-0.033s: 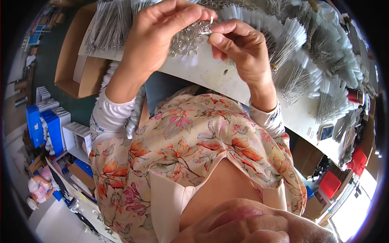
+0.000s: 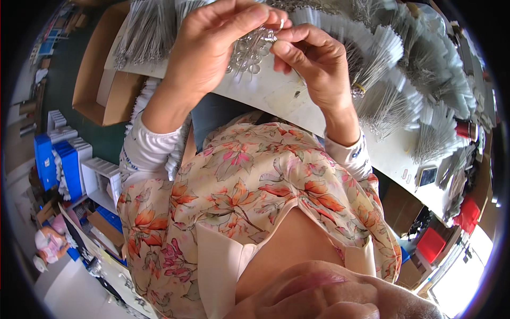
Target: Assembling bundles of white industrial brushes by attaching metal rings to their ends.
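Hands worked a wire cluster over the table.
Left hand grasped the cluster; right hand pinched one wire. Many bundles lay finished-looking; this one seemed unfinished.

Between the two hands hangs a clear, glassy cluster with silvery glints. Under them the desk is off-white, and silver-grey wire bundles fan out beyond the right hand. Left of the left hand sits a brown cardboard box. The sleeves are white; the blouse is cream with orange and pink flowers. Far left, bins are blue.
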`<state>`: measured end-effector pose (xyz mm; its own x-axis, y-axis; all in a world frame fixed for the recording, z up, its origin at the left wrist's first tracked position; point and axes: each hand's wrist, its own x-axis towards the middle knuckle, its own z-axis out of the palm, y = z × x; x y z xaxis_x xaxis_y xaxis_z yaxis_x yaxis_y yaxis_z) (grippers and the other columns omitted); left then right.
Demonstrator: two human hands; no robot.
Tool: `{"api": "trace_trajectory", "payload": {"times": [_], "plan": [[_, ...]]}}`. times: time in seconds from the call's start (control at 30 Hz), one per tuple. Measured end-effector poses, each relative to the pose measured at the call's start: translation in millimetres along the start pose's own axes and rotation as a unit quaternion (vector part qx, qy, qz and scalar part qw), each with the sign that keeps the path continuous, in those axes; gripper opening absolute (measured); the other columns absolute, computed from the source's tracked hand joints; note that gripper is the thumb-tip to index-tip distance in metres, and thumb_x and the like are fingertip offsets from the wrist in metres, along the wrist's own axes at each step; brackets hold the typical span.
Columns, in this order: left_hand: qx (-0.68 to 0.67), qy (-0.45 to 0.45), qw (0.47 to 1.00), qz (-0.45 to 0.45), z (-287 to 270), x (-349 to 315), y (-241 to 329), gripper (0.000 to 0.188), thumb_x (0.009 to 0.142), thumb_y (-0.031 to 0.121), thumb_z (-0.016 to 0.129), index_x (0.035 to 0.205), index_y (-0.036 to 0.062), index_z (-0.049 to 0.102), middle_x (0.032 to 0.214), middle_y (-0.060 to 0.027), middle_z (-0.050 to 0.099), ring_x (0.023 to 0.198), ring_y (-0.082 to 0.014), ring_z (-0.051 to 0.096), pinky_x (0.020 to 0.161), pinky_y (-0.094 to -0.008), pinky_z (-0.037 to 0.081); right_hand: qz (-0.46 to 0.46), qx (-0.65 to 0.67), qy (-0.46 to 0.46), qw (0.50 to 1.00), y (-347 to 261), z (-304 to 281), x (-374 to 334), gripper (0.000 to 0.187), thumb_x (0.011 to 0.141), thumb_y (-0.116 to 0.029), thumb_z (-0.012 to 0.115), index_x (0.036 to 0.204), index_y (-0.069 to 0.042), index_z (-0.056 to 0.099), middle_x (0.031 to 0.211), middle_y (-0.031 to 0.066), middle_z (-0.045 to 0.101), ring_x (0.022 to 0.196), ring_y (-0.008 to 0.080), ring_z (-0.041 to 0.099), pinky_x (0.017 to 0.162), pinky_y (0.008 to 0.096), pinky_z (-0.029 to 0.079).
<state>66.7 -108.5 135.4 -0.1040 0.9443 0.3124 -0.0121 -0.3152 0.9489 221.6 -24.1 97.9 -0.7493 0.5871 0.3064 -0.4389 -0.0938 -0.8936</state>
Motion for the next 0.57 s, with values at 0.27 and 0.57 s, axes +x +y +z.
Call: {"api": "trace_trajectory", "payload": {"times": [0.27, 0.57], "plan": [[0.085, 0.169, 0.982, -0.013, -47, -39, 58, 0.020, 0.090, 0.014, 0.053, 0.089, -0.0052, 0.058, 0.080, -0.0074, 0.061, 0.069, -0.0147, 0.062, 0.063, -0.0242, 0.049, 0.077, -0.152, -0.015, 0.985, 34, 10, -19, 0.016, 0.086, -0.010, 0.060, 0.095, 0.003, 0.062, 0.091, 0.0064, 0.063, 0.084, 0.0110, 0.057, 0.078, 0.0228, 0.044], [0.434, 0.110, 0.867, -0.220, -109, -127, 51, 0.016, 0.091, 0.015, 0.049, 0.084, 0.0023, 0.056, 0.075, -0.0081, 0.062, 0.065, -0.0154, 0.061, 0.062, -0.0284, 0.047, 0.205, -0.128, -0.061, 0.968, 78, 13, -35, 0.016, 0.086, -0.011, 0.059, 0.093, 0.003, 0.062, 0.084, 0.0052, 0.063, 0.081, 0.0110, 0.056, 0.079, 0.0240, 0.042]]}}
